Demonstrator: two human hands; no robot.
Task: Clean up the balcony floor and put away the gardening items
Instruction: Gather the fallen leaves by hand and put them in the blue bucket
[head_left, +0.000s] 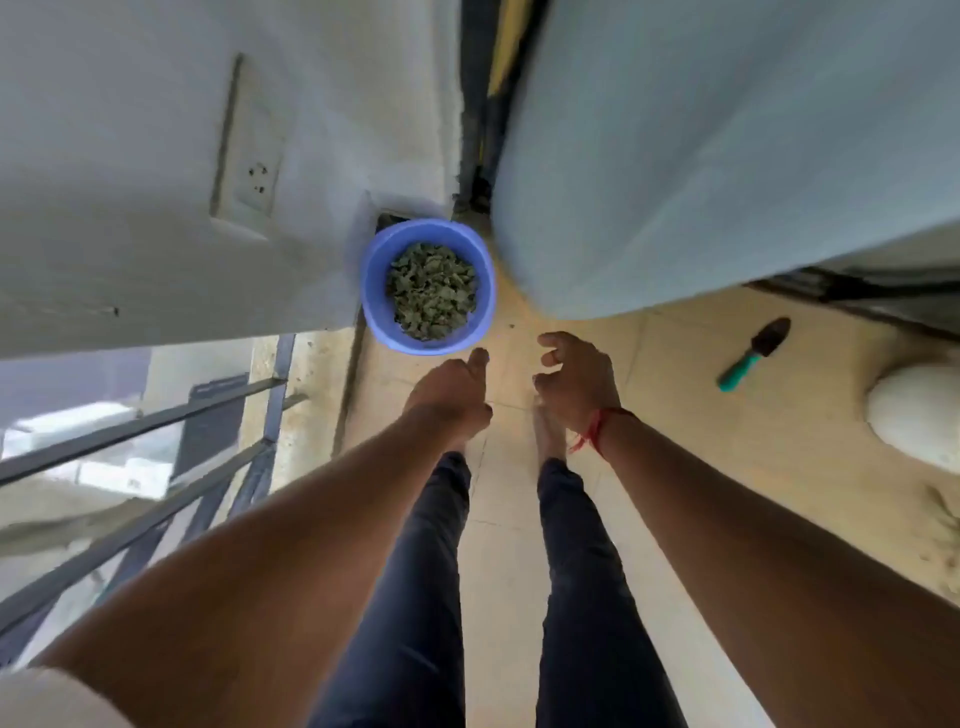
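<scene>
The bucket of leaves is judged light and stiff, best gripped at the rim. Both hands, left and right, are held empty, loosely curled.

white pot cut off, right edge

Beige tiled balcony floor
Round blue plastic bucket of dry green leaves stands at twelve o'clock; teal-handled dark trowel lies at two o'clock.
</scene>
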